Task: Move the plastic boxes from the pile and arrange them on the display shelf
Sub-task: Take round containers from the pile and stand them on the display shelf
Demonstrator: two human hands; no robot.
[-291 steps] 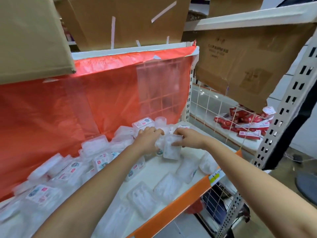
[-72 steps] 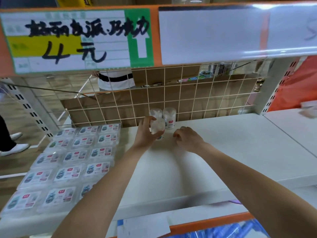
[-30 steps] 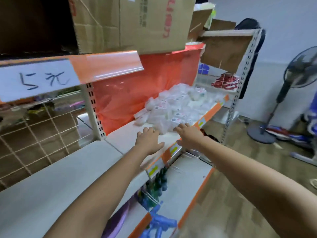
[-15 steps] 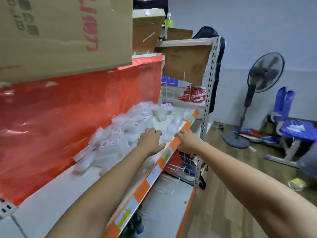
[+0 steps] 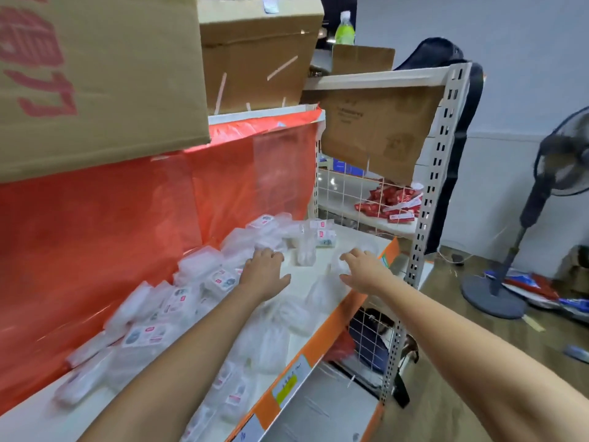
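A pile of clear plastic boxes (image 5: 191,282) with small labels lies on a white shelf (image 5: 306,272) with an orange front edge, against a red plastic sheet. My left hand (image 5: 264,271) hovers over the right end of the pile with relaxed fingers and holds nothing. To its right, my right hand (image 5: 361,269) reaches over the shelf above a clear flat packet, fingers spread and empty. A small upright clear box (image 5: 306,247) stands just beyond both hands.
Cardboard boxes (image 5: 102,74) sit on the shelf above, low over the pile. A perforated metal upright (image 5: 424,224) bounds the shelf on the right. Red packets (image 5: 389,202) lie on the neighbouring shelf. A standing fan (image 5: 522,224) is on the floor at right.
The view has swung from the display shelf to the pile and drawn closer. Both empty hands have moved forward over the pile's right end.
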